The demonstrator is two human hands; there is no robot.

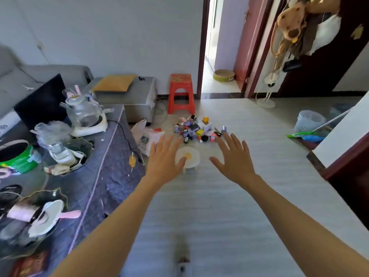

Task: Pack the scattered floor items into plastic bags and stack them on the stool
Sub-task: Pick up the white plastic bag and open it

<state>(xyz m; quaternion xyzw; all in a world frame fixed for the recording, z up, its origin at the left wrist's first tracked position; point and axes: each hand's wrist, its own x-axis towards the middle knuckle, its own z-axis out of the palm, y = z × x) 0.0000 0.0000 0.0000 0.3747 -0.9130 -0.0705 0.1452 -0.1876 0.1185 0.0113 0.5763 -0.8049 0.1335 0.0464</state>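
scattered floor items (196, 129) lie in a loose heap on the pale floor (249, 176), just in front of the red stool (181, 93) that stands against the back wall beside the doorway. the heap is made of small bottles, boxes and caps, among them a yellow cube and a yellow ball; its long axis runs left to right across the view. a white plastic bag (146, 136) sits crumpled on the floor just left of the heap, near the corner of the grey-covered table (111, 166).

left hand (164, 157) is held out palm down with fingers spread wide and straight, gripping nothing; its thumb overlaps a small round white stool (189, 158) in the view, though whether it touches it is hard to tell. right hand (232, 156) is likewise flat and palm down, fingers fanned wide and empty, fingertips pointing toward the right end of the heap.

both forearms stretch forward from the lower corners of the view, converging toward the heap, wrists straight.
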